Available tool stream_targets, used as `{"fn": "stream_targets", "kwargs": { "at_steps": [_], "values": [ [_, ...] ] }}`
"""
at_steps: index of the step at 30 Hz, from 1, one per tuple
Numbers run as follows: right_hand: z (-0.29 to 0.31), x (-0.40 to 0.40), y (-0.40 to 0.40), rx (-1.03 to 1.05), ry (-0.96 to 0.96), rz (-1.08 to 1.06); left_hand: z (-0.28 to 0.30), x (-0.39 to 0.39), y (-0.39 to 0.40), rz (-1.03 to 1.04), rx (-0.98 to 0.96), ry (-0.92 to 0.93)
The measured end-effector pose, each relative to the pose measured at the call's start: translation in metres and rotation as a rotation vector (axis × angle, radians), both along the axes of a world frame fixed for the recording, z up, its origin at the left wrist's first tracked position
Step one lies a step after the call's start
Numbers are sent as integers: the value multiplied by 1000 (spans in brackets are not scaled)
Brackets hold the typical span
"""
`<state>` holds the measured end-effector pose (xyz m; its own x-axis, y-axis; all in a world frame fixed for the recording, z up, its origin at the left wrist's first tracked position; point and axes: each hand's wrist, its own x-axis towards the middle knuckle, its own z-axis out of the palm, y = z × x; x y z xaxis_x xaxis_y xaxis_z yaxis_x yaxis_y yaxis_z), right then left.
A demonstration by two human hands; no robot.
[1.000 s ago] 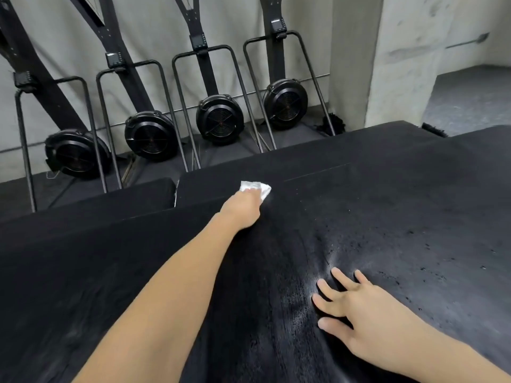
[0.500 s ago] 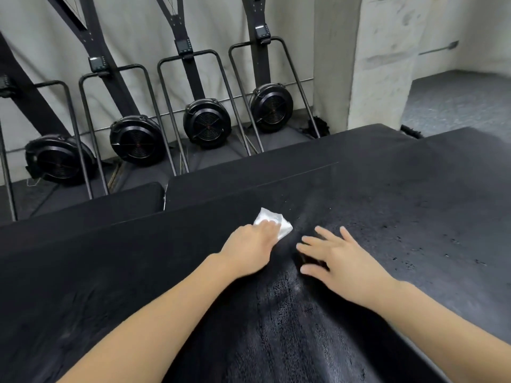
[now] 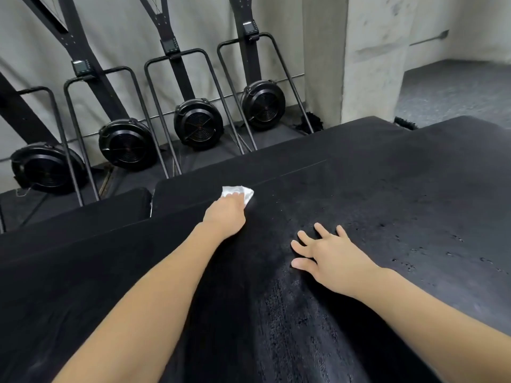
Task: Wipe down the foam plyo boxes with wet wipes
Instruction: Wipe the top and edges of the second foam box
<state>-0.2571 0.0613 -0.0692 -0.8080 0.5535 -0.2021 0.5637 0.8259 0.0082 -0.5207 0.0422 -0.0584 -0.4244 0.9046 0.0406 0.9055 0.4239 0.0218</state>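
— What is nearest to you?

— My two bare forearms, over the black top of the foam plyo box [image 3: 387,205] in front of me. My right hand [image 3: 333,254] lies flat on this top, palm down, with the fingers straight and spread. It holds nothing. The surface around it looks rough, with small pits and some shiny streaks.

— And the other hand?

— My left hand [image 3: 225,214] is stretched further forward, near the far edge of the same top. The fingers are curled over one white wet wipe [image 3: 238,192] and press it on the surface. The crumpled wipe shows a little beyond my fingertips.

— How many boxes do you count?

— I can count three black blocks. The big one is under my hands. Behind it there is a second box [image 3: 221,178], lower, and the wipe is just at the line between them. At the left there is a lower box [image 3: 83,211], with a narrow gap beside the second one. I cannot tell if the raised part at the far right is another box.

— What stands beyond them?

— Four black fan wheels [image 3: 197,123] in a row on the floor, each with a thin metal frame, against a pale wall. At the right there is one concrete pillar [image 3: 367,59], and behind it a grey floor [image 3: 456,92].
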Motion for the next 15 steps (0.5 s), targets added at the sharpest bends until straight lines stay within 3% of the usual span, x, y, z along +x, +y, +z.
{"fn": "stream_targets", "kwargs": {
  "at_steps": [6,12,15],
  "values": [
    [1,-1,2,-7,-10,3,2,32,39,-145,-3,-54],
    [-4,0,4,-22,49,6,-13,52,-42,-590,11,-216],
    [-6,-1,4,-11,33,6,-13,22,-57,-496,-24,-197]
  ]
}}
